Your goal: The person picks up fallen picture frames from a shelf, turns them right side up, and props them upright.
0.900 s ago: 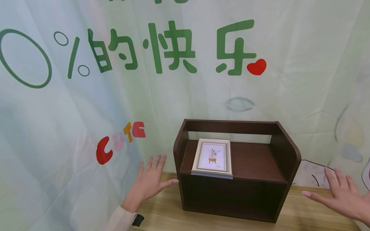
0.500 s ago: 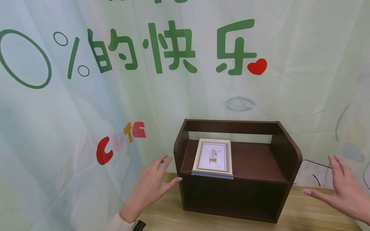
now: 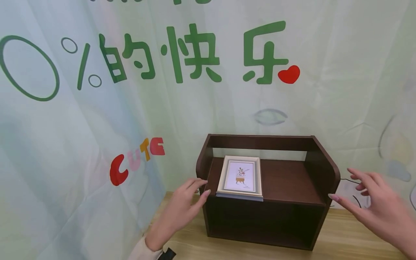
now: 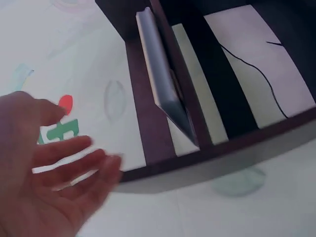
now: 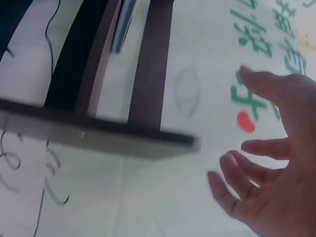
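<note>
A dark brown two-tier desk shelf [image 3: 289, 180] stands on the wooden table. On the left half of its upper board lies a pale picture frame [image 3: 240, 177] with a plant-and-stool print, its front edge jutting slightly past the board. My left hand [image 3: 182, 207] is by the shelf's left side panel, fingers loosely bent. In the left wrist view that hand [image 4: 64, 182] holds nothing, and its fingertips are close to the panel's edge; contact cannot be told. To the right of the shelf, my right hand [image 3: 378, 204] hovers apart from the right panel, holding nothing, thumb and fingers spread.
A printed fabric backdrop [image 3: 182, 108] with green characters hangs behind and to the left. A thin black cord [image 3: 349, 180] runs out at the shelf's right. The wood-grain table top [image 3: 260, 249] extends in front. A dark band sits at my left wrist.
Both hands have moved inward toward the shelf's sides, the left going right and the right going left. Their fingers have gone from outstretched to bent. Shelf and picture frame stay in place.
</note>
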The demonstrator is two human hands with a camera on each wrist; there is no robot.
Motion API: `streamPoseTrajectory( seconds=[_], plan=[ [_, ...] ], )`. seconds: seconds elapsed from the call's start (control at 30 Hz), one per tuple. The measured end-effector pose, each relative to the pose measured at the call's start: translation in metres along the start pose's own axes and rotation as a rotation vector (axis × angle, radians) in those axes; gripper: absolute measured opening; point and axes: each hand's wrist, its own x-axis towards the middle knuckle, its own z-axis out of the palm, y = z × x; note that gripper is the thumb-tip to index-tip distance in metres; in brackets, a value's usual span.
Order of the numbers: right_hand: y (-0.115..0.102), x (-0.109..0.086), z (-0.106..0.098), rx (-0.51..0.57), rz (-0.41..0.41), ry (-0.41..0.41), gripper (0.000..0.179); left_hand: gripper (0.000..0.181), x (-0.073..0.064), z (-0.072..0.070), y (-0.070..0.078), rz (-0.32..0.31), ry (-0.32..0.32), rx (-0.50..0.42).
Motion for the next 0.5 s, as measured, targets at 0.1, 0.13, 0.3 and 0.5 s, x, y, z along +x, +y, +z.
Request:
streamPoseTrajectory(
  seconds=[0.1,0.13,0.3,0.5],
  plan=[
    [-0.018,0.006,0.002,0.023,-0.08,-0.008,0.064,0.033,0.008,0.004,0.008,-0.059,-0.089,-0.037],
    [-0.023,0.008,0.004,0.032,-0.099,-0.021,0.058,0.035,0.01,0.005,0.01,-0.077,-0.117,-0.045],
    [-0.044,0.023,0.016,0.064,-0.132,-0.148,0.047,0.042,0.019,0.017,0.017,-0.12,-0.21,-0.083],
    [-0.057,0.045,0.029,0.083,-0.112,-0.319,0.056,0.06,0.027,0.033,0.021,-0.17,-0.387,-0.121]
  ],
)
